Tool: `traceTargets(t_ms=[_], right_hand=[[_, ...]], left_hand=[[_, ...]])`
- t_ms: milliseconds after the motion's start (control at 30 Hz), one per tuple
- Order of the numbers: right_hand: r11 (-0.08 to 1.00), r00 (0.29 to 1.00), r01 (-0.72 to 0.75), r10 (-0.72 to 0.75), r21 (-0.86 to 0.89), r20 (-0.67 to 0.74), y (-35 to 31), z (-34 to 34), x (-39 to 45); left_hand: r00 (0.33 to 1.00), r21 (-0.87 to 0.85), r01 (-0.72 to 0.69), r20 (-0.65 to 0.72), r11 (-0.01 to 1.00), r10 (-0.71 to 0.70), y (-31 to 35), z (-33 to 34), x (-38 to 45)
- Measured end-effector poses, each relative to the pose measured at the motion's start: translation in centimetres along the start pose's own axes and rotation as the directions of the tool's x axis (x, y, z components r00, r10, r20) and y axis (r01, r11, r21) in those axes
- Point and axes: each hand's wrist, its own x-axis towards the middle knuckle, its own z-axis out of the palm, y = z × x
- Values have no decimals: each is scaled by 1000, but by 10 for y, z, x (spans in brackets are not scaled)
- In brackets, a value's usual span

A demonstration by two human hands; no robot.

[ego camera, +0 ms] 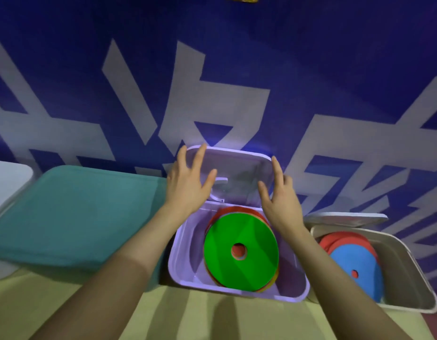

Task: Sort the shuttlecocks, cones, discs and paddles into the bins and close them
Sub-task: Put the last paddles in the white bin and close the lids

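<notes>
Two hands are raised to the upright lid [239,173] of the lilac bin [180,261]. The left hand [188,182] is laid against the lid's left edge with fingers spread and nearly straight. The right hand [281,200] is held at the right edge, also with straight fingers; whether it touches cannot be told. Nothing is gripped. Inside the bin a green disc [242,251] is seen on a stack. The lid is judged light, thin and somewhat flexible, probably smooth, so it is best taken at both side edges and lowered evenly. A beige bin [408,278] with a blue disc [357,271] stands open at the right; a teal lid [77,212] is closed at the left.
</notes>
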Motion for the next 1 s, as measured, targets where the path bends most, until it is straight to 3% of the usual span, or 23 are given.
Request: traceTargets(t_ms=[67,133,500,633,733,833,1000], right_hand=[[981,999,-47,43,189,22,-7,4,-1],[956,998,-52,58,288,-11,-14,5,-3],[972,953,70,2,225,-304,-59,-43,-19],[926,928,178,-46,332,-370,-62,-58,-44],[893,928,212,-56,397,-368,-54,-58,-68],[877,942,178,-20,445,-336,-43,-53,-99],[939,951,77,31,335,-306,-18,-44,-148]], left_hand=[[999,-198,35,7,980,-35,-2,4,-1],[999,-258,17,-39,966,-28,-1,3,-2],[936,-84,-158,-331,984,122,20,-61,-22],[879,-236,-265,-457,935,134,19,-80,-41],[872,-356,-300,-478,885,104,12,-82,-61],[855,-305,-391,-470,868,220,2,-78,-88],[798,-207,-571,-367,795,478,-14,-61,-126]])
